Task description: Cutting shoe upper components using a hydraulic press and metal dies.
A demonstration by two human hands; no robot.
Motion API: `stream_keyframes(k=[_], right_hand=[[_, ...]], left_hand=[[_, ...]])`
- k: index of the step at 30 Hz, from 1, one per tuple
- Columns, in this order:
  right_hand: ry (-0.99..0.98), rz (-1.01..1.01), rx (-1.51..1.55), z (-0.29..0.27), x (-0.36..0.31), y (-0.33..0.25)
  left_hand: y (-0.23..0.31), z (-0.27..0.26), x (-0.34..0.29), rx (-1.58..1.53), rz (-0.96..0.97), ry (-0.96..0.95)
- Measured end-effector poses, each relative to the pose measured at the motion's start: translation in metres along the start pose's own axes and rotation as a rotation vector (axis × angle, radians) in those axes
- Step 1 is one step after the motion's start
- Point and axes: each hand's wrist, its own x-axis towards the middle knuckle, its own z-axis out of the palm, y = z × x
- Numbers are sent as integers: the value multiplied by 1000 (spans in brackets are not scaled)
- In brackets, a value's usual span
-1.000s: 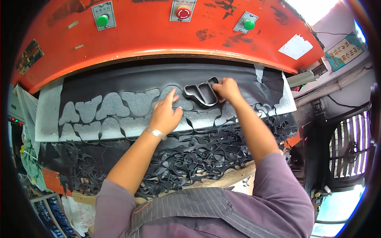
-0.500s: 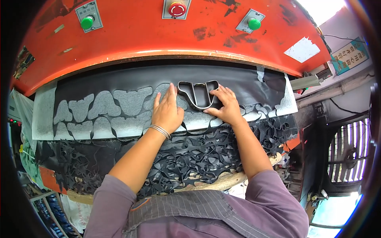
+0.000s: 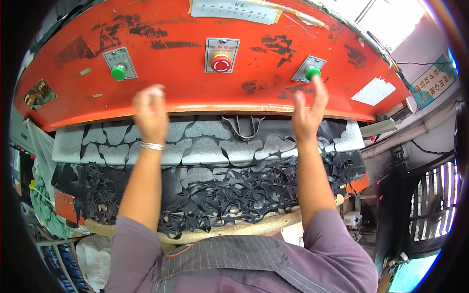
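The metal cutting die (image 3: 244,137) lies on the black sheet (image 3: 278,128), its far part hidden under the edge of the orange machine. Neither of my hands touches it. My left hand (image 3: 150,115) is raised in front of the machine's panel, below and right of the left green button (image 3: 118,73); it is blurred, with its fingers loosely apart and nothing seen in them. Across the panel, my right hand (image 3: 309,115) has thumb and fingers spread and empty. Its fingertips overlap the lower edge of the right green button (image 3: 312,73); whether they touch it I cannot tell.
A red stop button (image 3: 221,63) sits mid-panel between the green ones. Cut-out openings in the black sheet expose the pale board (image 3: 68,144) beneath. Tangled black offcuts (image 3: 234,195) pile along the near side, above a wooden rail (image 3: 244,229). A fan (image 3: 432,195) stands at right.
My right hand has let go of the cutting die and risen to the right green button. My left hand has left the sheet and moved up and left. The view has tilted up.
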Motion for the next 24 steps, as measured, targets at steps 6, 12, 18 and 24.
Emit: stream_keyframes(k=[6,12,18,24], right_hand=[[53,-20,-595,12,55,-8],[-395,67,163,-40,-60,-91],[-1295,-45,333,-96,-162,-196],[-1191,-34,66,-99,-185,-226]], left_hand=[[21,-91,81,302,20,-59],[41,-128,-60,44,94,-341],[100,-165,-198,160,-36,-1031],[110,-168,-230,292,61,-820]])
